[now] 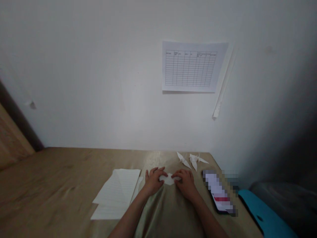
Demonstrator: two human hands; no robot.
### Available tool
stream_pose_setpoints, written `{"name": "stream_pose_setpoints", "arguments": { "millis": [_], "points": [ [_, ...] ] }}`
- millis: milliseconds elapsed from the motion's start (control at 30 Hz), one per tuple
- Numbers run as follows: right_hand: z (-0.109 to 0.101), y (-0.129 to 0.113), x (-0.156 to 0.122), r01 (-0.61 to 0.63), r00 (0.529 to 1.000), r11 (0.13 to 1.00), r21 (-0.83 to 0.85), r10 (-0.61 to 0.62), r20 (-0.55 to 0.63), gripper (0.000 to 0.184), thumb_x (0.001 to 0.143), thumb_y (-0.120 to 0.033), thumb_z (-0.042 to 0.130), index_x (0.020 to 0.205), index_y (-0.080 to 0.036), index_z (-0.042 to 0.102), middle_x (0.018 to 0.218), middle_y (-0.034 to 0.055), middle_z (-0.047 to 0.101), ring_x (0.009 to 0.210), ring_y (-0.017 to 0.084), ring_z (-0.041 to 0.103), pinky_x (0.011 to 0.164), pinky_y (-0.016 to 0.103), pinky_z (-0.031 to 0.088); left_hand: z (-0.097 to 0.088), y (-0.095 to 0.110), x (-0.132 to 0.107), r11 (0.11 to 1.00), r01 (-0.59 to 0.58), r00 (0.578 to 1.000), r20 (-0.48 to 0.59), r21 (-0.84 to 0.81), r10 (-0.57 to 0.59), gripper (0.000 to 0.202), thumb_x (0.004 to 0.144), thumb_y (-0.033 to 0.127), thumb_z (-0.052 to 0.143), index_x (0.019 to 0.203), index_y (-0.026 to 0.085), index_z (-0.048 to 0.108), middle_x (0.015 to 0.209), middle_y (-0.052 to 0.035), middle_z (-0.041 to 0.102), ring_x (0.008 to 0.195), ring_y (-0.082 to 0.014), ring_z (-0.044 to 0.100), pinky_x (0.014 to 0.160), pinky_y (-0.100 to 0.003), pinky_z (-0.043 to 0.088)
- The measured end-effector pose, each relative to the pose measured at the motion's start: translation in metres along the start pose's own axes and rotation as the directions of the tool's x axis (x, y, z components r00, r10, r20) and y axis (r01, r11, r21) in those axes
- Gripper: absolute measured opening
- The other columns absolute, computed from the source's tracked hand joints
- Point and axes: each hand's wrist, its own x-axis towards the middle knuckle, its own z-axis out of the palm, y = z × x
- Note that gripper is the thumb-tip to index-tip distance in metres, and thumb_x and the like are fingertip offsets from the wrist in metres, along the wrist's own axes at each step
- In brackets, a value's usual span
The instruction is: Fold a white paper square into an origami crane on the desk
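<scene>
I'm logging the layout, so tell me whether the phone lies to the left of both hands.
No, the phone lies to the right of the right hand, and the lined sheets lie left of the left hand.

the folded piece at six o'clock is matt paper, like the lined sheets at seven. the table covering shows a faint sheen; the wall at twelve looks smooth and matt; the panel at nine looks like wood.
</scene>
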Motion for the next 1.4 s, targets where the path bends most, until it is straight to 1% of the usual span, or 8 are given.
{"name": "stream_pose_setpoints", "arguments": {
  "millis": [133,200,333,467,600,767,1033,1400],
  "points": [
    [0.0,-0.003,-0.004,0.023,0.999,0.999,-0.024,-0.024,-0.026,0.033,0.085,-0.018,0.057,0.103,-0.039,0.075,0.118,-0.0013,0.067,0.123,0.023,0.053,0.119,0.049,0.016,0.004,0.001,-0.002,1.0,-0.016,0.999,-0.051,0.014,0.017,0.049,0.073,0.013,0.057,0.113,0.039,0.067,0.154,0.0108,0.051,0.149,-0.026,0.031,0.123,-0.065,0.001],
    [0.001,-0.006,-0.006,0.038,0.998,0.999,-0.033,-0.039,-0.04,0.029,0.088,-0.023,0.058,0.104,-0.039,0.075,0.117,-0.0007,0.066,0.122,0.022,0.054,0.119,0.049,0.015,0.006,0.003,-0.002,1.0,-0.027,0.996,-0.084,0.013,0.028,0.043,0.076,0.016,0.059,0.111,0.039,0.068,0.153,0.0106,0.052,0.148,-0.0267,0.032,0.123,-0.066,0.001],
    [0.002,-0.009,-0.007,0.046,0.996,0.998,-0.052,-0.049,-0.07,0.019,0.09,-0.033,0.062,0.103,-0.038,0.075,0.114,-0.0002,0.066,0.119,0.023,0.054,0.117,0.048,0.018,0.008,0.007,-0.003,0.999,-0.029,0.992,-0.12,0.025,0.031,0.029,0.081,0.028,0.066,0.108,0.037,0.068,0.151,0.0082,0.055,0.147,-0.0292,0.035,0.121,-0.068,0.002],
    [0.003,-0.011,-0.004,0.012,0.997,0.998,-0.068,-0.018,-0.078,0.017,0.086,-0.035,0.068,0.102,-0.037,0.076,0.113,0.0001,0.067,0.117,0.023,0.055,0.114,0.045,0.024,0.008,0.009,-0.003,0.999,-0.026,0.991,-0.132,0.048,0.032,0.024,0.083,0.034,0.069,0.107,0.036,0.068,0.149,0.0066,0.057,0.145,-0.0296,0.036,0.121,-0.068,0.003],
    [0.003,-0.013,-0.001,-0.024,0.996,0.997,-0.07,0.017,-0.086,0.016,0.085,-0.037,0.071,0.1,-0.036,0.077,0.111,0.0003,0.068,0.116,0.023,0.056,0.112,0.043,0.026,0.008,0.01,-0.002,0.998,-0.027,0.989,-0.146,0.056,0.035,0.024,0.082,0.039,0.072,0.106,0.036,0.068,0.148,0.0053,0.058,0.144,-0.0306,0.038,0.12,-0.069,0.005],
    [0.0,-0.015,0.0,-0.019,0.999,0.996,-0.085,0.015,-0.052,0.019,0.083,-0.036,0.072,0.101,-0.038,0.077,0.111,0.0007,0.067,0.115,0.024,0.055,0.111,0.042,0.027,0.007,0.009,0.002,0.998,-0.004,0.995,-0.099,0.059,0.01,0.029,0.08,0.036,0.072,0.108,0.037,0.067,0.151,0.0065,0.055,0.146,-0.0299,0.036,0.121,-0.067,0.003],
    [-0.004,-0.008,0.0,0.008,1.0,1.0,-0.025,-0.009,-0.016,0.026,0.083,-0.025,0.066,0.101,-0.039,0.078,0.112,0.0001,0.068,0.116,0.023,0.056,0.112,0.042,0.027,-0.004,0.0,0.006,0.998,-0.042,0.999,0.007,0.049,0.042,0.042,0.079,0.025,0.067,0.119,0.04,0.067,0.155,0.0071,0.05,0.149,-0.0289,0.032,0.122,-0.065,0.005],
    [-0.007,-0.001,0.0,0.025,0.999,1.0,0.018,-0.025,0.023,0.035,0.081,-0.019,0.06,0.105,-0.037,0.077,0.119,0.0001,0.068,0.121,0.023,0.055,0.114,0.044,0.026,-0.021,0.005,-0.003,0.994,-0.089,0.992,0.092,0.058,0.084,0.049,0.08,0.014,0.06,0.121,0.041,0.067,0.157,0.0074,0.047,0.151,-0.0282,0.029,0.122,-0.067,0.006]
  ]
}}
